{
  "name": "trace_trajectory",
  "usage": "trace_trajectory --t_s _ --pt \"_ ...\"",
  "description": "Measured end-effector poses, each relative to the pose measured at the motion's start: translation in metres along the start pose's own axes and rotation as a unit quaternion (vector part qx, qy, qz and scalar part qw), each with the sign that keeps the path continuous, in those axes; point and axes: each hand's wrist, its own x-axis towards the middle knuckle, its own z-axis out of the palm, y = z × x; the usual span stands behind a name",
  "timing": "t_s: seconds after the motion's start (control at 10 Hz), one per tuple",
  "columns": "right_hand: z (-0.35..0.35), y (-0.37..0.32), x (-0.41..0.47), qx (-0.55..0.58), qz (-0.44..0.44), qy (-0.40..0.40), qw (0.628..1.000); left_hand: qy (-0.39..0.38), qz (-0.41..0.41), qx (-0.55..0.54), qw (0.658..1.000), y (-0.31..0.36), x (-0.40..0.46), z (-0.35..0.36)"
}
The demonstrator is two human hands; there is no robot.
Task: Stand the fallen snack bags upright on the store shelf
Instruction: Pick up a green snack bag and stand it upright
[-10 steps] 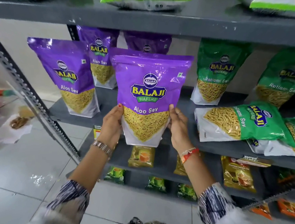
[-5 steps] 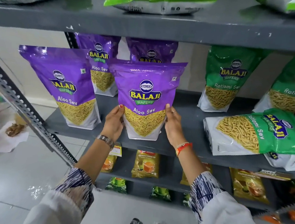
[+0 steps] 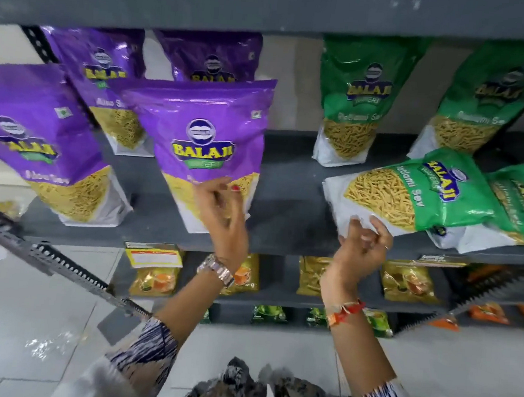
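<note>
The right hand [image 3: 362, 242] is pinching the near white corner of the fallen green bag [image 3: 417, 196] lying at the shelf's [image 3: 283, 231] right, seemingly to tip it upright, while the left hand [image 3: 222, 209], loosely open and holding nothing, is hovering by the standing purple bag [image 3: 208, 150].

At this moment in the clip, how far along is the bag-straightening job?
Done: the front purple Aloo Sev bag stands upright mid-shelf, with the left hand loose in front of it. In hand: the right hand touches the white bottom edge of a fallen green Ratlami Sev bag. Left: that bag and a second green bag lying beside it.
</note>
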Motion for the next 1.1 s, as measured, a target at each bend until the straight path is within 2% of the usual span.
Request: trace_trajectory --t_s 0.1,0.2,0.3,0.4,0.5,0.6,0.7,0.8,0.9,1.0,1.1 --pt "-0.017 -0.008 0.030 0.009 0.054 0.073 0.996 -0.160 -0.001 -0.037 0.986 0.008 -0.018 0.054" --pt "-0.029 -0.017 0.058 0.021 0.164 0.093 0.982 -0.322 -0.051 -0.006 0.945 0.009 -0.019 0.117" --pt "-0.037 -0.025 0.072 0.014 0.218 0.001 0.976 -0.450 -0.106 0.146 0.875 0.003 -0.004 0.173" --pt "-0.042 -0.035 0.080 -0.087 0.217 -0.133 0.963 -0.635 -0.189 0.192 0.724 0.001 0.011 0.207" --pt "-0.043 -0.039 0.091 -0.071 0.240 -0.137 0.958 -0.701 -0.255 0.120 0.655 0.007 0.018 0.217" --pt "-0.053 -0.042 0.092 -0.095 0.224 -0.191 0.951 -0.739 -0.258 0.142 0.606 0.005 0.020 0.205" --pt "-0.062 -0.041 0.093 -0.042 0.230 -0.173 0.957 -0.730 -0.255 0.141 0.619 0.008 0.016 0.175" --pt "-0.069 -0.047 0.095 -0.036 0.214 -0.209 0.954 -0.649 -0.306 0.092 0.691 0.007 -0.009 0.142" --pt "-0.083 -0.054 0.102 -0.036 0.176 -0.292 0.939 -0.549 -0.337 0.060 0.763 0.019 -0.033 0.119" --pt "-0.092 -0.067 0.114 -0.023 0.151 -0.362 0.920 -0.485 -0.320 0.045 0.813 0.042 -0.046 0.104" --pt "-0.100 -0.082 0.125 -0.019 0.137 -0.432 0.891 -0.466 -0.301 -0.012 0.832 0.063 -0.052 0.088"
